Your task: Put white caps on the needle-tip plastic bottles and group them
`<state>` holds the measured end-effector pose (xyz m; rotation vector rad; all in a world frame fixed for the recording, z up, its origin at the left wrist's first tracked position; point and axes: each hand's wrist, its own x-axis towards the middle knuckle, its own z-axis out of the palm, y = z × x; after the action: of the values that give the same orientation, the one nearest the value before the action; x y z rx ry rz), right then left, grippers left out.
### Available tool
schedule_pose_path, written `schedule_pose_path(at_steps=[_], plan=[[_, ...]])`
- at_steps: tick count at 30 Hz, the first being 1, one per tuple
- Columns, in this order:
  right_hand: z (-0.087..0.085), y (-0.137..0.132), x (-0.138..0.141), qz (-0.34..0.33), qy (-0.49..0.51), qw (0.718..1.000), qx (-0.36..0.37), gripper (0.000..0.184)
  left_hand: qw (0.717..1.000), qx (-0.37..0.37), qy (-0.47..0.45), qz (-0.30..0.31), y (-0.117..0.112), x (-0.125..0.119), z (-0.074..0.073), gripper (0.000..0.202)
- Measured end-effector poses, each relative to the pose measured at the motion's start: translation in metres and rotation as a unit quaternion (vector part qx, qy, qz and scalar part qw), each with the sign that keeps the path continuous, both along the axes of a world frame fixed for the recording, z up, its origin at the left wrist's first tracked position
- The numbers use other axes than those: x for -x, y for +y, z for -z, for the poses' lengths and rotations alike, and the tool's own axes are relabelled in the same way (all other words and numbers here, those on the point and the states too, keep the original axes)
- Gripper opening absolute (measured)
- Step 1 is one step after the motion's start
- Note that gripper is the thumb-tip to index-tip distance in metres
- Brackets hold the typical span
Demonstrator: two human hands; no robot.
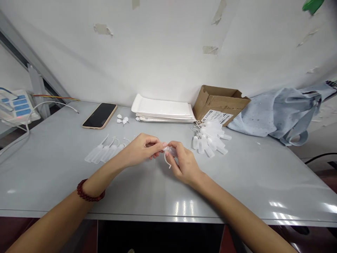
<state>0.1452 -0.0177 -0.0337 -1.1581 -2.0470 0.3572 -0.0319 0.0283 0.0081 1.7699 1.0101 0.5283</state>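
My right hand is closed around a small translucent plastic tube, held above the middle of the table. At the tube's left end, my left hand pinches its white cap end. A thin curved white strap hangs down from there between the hands. Partly behind my left forearm lies a row of similar flat translucent tubes with curly straps. A heap of more such tubes lies to the right of my right hand. Several small white caps sit farther back on the left.
A phone lies at the back left of the grey table. A stack of white envelopes, an open cardboard box and a light blue cloth bag stand along the wall. A power strip with cables is at far left.
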Motion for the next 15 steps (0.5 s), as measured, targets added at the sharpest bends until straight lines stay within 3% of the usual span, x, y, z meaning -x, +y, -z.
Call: schedule_pose_path(at_steps=[11,15], plan=[[0.0027,0.0031,-0.0011,0.053,-0.020,0.998,-0.024,0.016,0.999,-0.038,-0.009,0.007,-0.0053,-0.0055,-0.0016,0.028],[0.0033,0.0034,-0.0003,0.050,0.041,0.997,0.034,0.019,0.995,-0.097,-0.007,0.031,-0.0090,-0.0080,0.0029,0.025]])
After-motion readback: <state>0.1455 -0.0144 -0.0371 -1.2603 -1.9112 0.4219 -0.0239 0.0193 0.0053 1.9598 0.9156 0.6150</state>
